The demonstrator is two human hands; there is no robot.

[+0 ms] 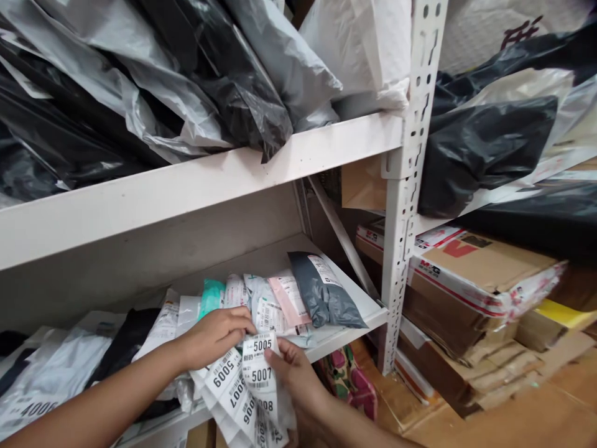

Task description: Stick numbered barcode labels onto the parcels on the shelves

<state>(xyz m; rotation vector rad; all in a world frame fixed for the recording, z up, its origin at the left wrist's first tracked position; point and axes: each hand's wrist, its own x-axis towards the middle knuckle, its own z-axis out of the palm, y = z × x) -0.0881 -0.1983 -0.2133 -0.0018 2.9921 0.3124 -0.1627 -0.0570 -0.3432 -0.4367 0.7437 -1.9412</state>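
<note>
A strip of white number labels (262,373), printed 5005 and 5007, hangs at the front edge of the lower shelf. My right hand (298,373) pinches it at its right side, thumb on the front. At its top edge is my left hand (217,339), fingers curled and closed on the strip; the fingertips are partly hidden. More labels (228,389), reading 5009 and 5007, fan out below my left hand. Just behind the hands lie a parcel with a barcode label (270,316), a pink parcel (290,302) and a dark grey parcel (321,292).
Several bagged parcels (69,354) line the lower shelf (359,305) to the left. Overhead, black and grey bags overhang the upper shelf edge (326,146). A perforated post (401,249) stands right, with cardboard boxes (485,267) beyond it. A camouflage-patterned item (347,376) lies below.
</note>
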